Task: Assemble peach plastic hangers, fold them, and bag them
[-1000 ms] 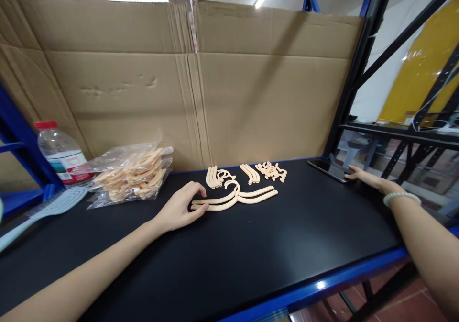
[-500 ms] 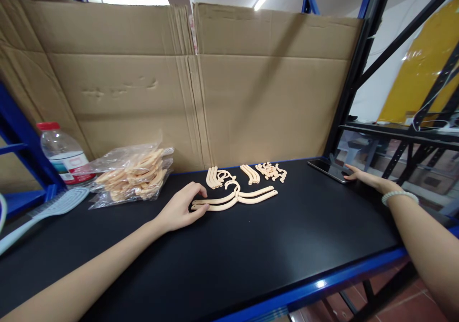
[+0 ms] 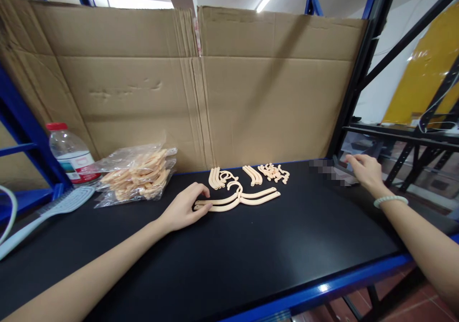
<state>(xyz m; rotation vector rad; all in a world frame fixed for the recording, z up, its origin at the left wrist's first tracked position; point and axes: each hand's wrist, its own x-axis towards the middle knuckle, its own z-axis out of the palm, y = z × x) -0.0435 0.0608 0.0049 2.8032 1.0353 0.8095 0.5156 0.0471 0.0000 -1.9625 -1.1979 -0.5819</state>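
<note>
Beige curved clothes-hanger pieces [image 3: 258,195] lie in the middle of the black tabletop, two arms reaching left and two right from a hook-shaped centre. Around their left ends curls my left hand [image 3: 184,207], thumb on the lower arm and fingers apart above. My right hand [image 3: 366,171] hovers over a phone [image 3: 342,176] at the right, with its fingers loosely stretched and nothing visible in them. The phone is blurred by pixelation. Behind the hanger pieces are a group of curved arms [image 3: 215,178], some hooks [image 3: 226,175], another group of arms [image 3: 253,175] and a pile of small curved pieces [image 3: 274,172].
Plastic bags of beige pieces [image 3: 138,173] lie at the left, beside a bottle with a red cap [image 3: 73,161] and a pale blue hairbrush [image 3: 68,202]. Cardboard [image 3: 279,97] walls off the back. A blue edge [image 3: 322,288] runs along the table's front.
My right hand has lifted off the phone and moved slightly up. The phone now appears pixelated. My left hand stays at the hanger pieces; the whole view has shifted slightly.
</note>
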